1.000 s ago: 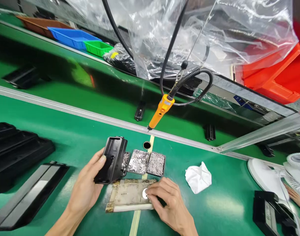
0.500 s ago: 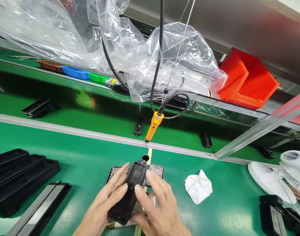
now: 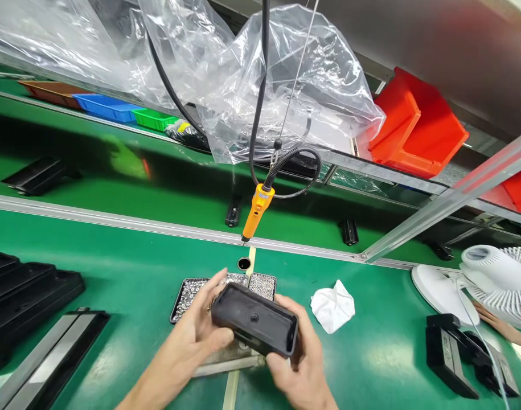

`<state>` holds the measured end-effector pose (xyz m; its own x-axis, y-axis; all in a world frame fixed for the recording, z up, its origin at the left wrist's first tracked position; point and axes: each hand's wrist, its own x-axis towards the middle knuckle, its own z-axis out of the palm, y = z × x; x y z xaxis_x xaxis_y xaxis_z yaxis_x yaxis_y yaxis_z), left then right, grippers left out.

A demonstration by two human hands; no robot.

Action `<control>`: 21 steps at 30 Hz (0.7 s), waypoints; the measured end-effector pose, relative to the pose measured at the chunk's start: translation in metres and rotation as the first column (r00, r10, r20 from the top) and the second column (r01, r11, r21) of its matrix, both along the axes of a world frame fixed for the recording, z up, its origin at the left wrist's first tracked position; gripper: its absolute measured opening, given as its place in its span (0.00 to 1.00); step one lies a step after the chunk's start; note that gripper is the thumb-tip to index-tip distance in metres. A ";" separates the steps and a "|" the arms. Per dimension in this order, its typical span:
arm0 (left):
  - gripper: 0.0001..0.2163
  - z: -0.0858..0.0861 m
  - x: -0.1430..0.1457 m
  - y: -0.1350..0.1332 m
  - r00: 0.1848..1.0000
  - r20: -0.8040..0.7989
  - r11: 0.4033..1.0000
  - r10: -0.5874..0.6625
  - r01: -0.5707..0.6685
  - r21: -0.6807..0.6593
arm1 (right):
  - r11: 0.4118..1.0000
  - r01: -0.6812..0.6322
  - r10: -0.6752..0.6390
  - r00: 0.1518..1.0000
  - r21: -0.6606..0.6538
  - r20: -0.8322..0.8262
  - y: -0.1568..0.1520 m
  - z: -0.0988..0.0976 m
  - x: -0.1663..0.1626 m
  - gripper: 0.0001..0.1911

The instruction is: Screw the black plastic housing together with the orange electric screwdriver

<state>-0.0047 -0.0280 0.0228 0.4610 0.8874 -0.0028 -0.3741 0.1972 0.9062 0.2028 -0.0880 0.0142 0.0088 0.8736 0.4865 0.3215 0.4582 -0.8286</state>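
Observation:
Both of my hands hold a black plastic housing [image 3: 255,326], shaped like a shallow open box, level above the green bench. My left hand [image 3: 191,343] grips its left end and my right hand [image 3: 302,359] grips its right end from below. Under the housing lies a worn flat pad [image 3: 226,361], mostly hidden. Just behind it are small black trays of metal screws [image 3: 191,294]. An orange electric screwdriver [image 3: 255,209] hangs on a cord above the bench, tip down, with nobody holding it.
A crumpled white cloth [image 3: 332,306] lies to the right. Black trays [image 3: 21,296] are stacked at the left. A white fan [image 3: 491,279] and black parts [image 3: 448,353] sit at the right, near another person's hand [image 3: 493,324]. Red bins [image 3: 414,134] and clear plastic sheeting [image 3: 226,68] fill the shelf.
My right hand left the pad and joined the left on the housing. The housing turned from upright to lying level between both hands. The view tilted up.

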 end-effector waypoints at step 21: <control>0.26 -0.078 -0.046 -0.005 0.621 -0.723 0.767 0.304 0.290 0.572 | 0.957 -0.157 0.248 0.878 -0.242 0.410 -0.003 -0.051 0.042 0.33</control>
